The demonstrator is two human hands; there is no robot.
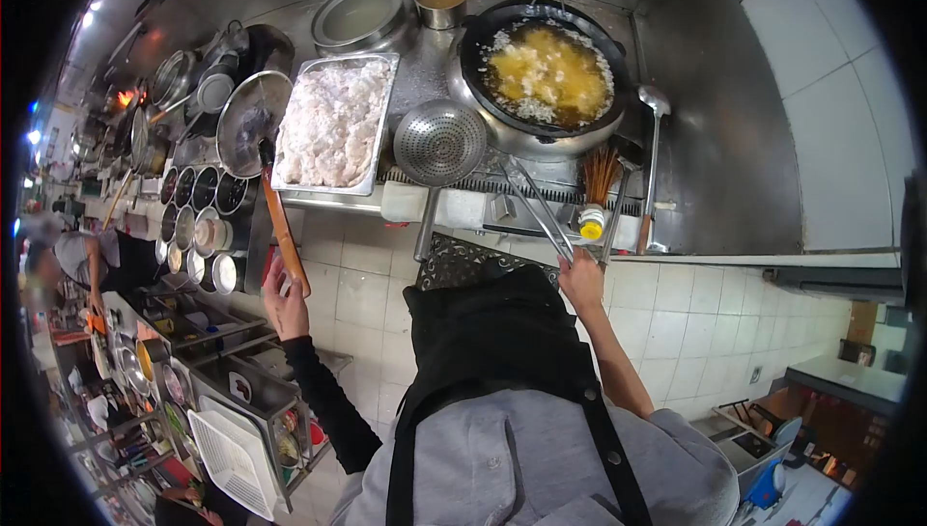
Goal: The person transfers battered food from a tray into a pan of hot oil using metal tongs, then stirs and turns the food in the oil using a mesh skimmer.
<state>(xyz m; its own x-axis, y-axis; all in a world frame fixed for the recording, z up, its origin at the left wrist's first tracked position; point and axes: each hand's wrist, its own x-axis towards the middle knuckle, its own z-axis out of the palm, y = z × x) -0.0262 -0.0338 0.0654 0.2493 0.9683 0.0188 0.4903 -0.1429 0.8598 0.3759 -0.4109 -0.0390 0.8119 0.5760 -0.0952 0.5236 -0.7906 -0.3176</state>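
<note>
My right hand (581,280) is closed around the metal tongs (543,212), whose arms point forward over the counter edge. Beside the wooden handle (280,227) of a large mesh strainer (253,124) is my left hand (287,306), fingers apart; whether it touches the handle I cannot tell. Light pieces bubble in yellow oil inside a black wok (473,82). A metal tray (386,121) is heaped with white, flour-coated pieces (331,123). Between tray and wok lies a perforated skimmer (439,143), its handle hanging past the edge.
Behind the tray stand a large pot (359,16) and a small metal pot (442,5) of liquid. On the right are a ladle (655,101), a bundle of thin sticks (599,177) and a yellow-capped container (592,222). Another person (92,261) works far left.
</note>
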